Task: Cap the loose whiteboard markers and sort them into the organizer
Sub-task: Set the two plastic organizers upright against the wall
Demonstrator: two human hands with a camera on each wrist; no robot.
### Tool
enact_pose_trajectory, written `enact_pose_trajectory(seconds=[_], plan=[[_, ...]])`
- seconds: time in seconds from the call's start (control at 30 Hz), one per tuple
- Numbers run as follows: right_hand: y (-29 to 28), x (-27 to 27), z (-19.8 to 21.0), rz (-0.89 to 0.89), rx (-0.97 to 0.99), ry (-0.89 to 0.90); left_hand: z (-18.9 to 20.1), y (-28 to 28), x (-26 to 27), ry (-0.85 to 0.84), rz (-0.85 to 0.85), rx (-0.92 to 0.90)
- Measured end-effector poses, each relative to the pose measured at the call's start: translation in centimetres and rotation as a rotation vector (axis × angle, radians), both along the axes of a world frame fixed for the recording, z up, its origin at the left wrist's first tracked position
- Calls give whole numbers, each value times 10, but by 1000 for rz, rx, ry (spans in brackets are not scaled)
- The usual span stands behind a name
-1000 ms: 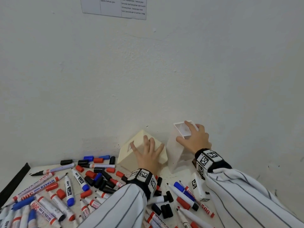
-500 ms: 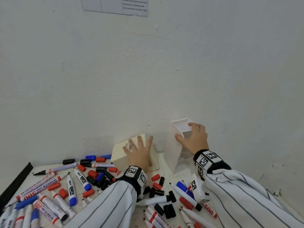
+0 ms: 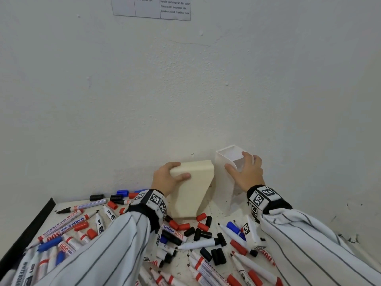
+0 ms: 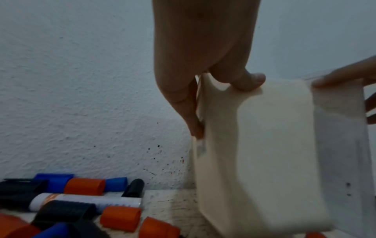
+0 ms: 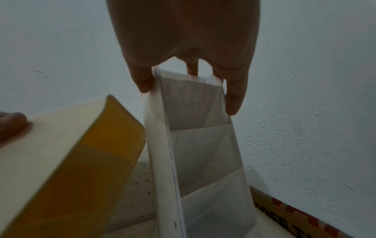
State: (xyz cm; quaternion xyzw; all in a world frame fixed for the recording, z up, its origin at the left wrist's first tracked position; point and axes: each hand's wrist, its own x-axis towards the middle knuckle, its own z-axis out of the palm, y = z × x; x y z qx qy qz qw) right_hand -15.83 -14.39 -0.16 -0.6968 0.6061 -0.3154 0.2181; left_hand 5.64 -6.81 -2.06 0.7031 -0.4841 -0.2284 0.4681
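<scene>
Head view: task barely begun. Left hand (image 3: 167,178) grips cream organizer (image 3: 191,190); right hand (image 3: 246,172) grips white organizer (image 3: 223,182), both at surface (image 3: 214,207) 12 o'clock w/ no markers inside. Markers (image 3: 198,243) & caps (image 3: 203,226) lie loose, 6–9 o'clock.

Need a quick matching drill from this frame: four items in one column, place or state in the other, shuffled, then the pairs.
Things:
1. cream organizer
2. white organizer
3. sheet of paper
4. black strip

Place or state:
A. taped on the wall
B. gripped at the top by the left hand
C. along the table's left edge
D. held at its open top by the right hand

Pairs: 1-B, 2-D, 3-A, 4-C
</scene>
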Motion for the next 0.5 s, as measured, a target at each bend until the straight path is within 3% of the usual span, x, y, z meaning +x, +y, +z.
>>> enact_pose_trajectory(seconds=[0.1, 0.2, 0.27, 0.4, 0.5], plan=[[0, 1, -2, 3, 0, -5, -6, -2, 6, 78, -18, 2], [0, 1, -3, -4, -4, -30, -9, -4, 10, 48, 6, 1], [0, 2, -3, -13, -7, -38, -11, -4, 6, -113, 46, 13], [3, 3, -2, -30, 1, -35, -8, 0, -21, -657, 119, -5], [6, 4, -4, -13, -9, -15, -17, -2, -45, -709, 78, 20]])
